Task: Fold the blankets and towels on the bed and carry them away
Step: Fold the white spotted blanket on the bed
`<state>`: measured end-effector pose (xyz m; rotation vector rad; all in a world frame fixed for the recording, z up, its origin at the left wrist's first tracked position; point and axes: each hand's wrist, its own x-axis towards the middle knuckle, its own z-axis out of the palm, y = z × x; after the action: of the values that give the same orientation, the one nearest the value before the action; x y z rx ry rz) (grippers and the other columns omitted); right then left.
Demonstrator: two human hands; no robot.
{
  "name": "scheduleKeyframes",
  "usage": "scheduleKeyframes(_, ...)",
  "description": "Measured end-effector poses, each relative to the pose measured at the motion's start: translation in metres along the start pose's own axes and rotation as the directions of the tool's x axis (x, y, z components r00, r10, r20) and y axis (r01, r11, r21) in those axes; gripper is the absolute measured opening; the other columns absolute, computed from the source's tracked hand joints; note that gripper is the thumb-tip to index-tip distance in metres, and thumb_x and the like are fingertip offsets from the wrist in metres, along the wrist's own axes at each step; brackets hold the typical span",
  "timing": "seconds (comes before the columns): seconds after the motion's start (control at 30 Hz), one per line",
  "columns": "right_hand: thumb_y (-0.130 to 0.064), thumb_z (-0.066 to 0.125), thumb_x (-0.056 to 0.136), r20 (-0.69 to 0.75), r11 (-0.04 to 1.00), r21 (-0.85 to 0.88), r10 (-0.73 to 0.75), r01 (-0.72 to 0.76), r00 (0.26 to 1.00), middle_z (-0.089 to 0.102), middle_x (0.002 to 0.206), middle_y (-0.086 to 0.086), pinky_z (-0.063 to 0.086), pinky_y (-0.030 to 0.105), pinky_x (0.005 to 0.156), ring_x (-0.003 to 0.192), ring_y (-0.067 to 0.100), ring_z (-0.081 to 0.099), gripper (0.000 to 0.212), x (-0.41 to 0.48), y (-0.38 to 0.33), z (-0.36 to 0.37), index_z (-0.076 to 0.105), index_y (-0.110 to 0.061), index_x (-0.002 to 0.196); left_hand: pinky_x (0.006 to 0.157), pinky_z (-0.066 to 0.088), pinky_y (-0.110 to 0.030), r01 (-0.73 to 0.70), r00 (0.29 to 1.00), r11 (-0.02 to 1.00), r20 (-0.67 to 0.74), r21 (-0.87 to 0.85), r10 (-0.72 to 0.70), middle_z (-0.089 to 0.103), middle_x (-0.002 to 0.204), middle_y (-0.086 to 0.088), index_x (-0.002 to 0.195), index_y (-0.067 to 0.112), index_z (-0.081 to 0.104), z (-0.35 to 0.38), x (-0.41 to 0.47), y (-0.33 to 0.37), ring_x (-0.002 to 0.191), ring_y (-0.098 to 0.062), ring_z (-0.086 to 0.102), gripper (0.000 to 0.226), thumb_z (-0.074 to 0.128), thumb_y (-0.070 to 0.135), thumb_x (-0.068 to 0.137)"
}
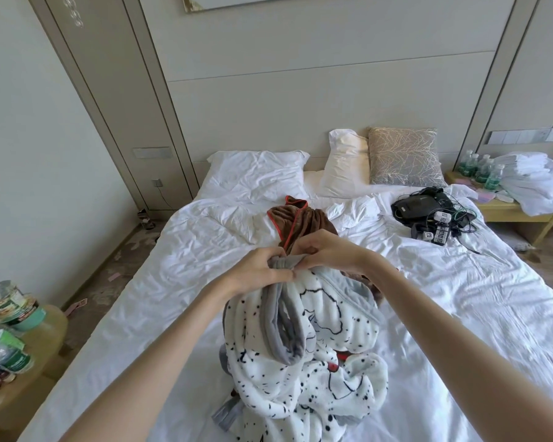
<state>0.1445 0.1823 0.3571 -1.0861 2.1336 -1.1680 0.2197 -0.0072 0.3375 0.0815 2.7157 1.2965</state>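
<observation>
A white blanket with black spots and a grey border [304, 362] hangs bunched over the middle of the bed [147, 282], its lower part heaped on the sheet. My left hand [262, 269] and my right hand [326, 250] meet at its top and both pinch the grey edge, lifting it. Behind my hands lies a crumpled brown towel with an orange-red trim [297, 220], partly hidden by them.
Two white pillows [256, 173] and a grey patterned cushion [404, 156] sit at the headboard. Black devices with tangled cables [431, 212] lie on the bed's right. A right nightstand [517, 215] holds bottles and white linens; a round table [29, 362] with containers stands left.
</observation>
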Motion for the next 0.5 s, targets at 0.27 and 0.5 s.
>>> scheduleKeyframes(0.27,-0.004,0.075,0.078,-0.138,0.975,-0.012,0.22,-0.224,0.966,0.063,0.093,0.01,0.047,0.034,0.082,0.084,0.021,0.058,0.03,-0.007,0.06,0.006,0.056,-0.005,0.101,0.053,0.025,-0.021,-0.073,0.913,0.992,-0.407,-0.102,0.026,0.03,0.064,-0.001,0.071,-0.002,0.038,-0.015,-0.001,-0.012,0.058,-0.012,0.031,0.034,0.064,0.018,0.079)
scheduleKeyframes(0.5,-0.023,0.08,0.075,-0.176,0.929,-0.057,0.352,-0.366,0.919,0.052,0.07,-0.01,0.037,0.022,0.061,0.063,0.006,0.047,0.031,-0.015,0.122,0.047,0.05,-0.022,0.067,0.049,0.027,-0.021,-0.101,0.841,0.974,-0.541,-0.204,-0.026,0.029,0.059,0.0,0.071,0.0,0.034,-0.03,0.001,-0.02,0.055,-0.014,0.031,0.036,0.061,0.023,0.075)
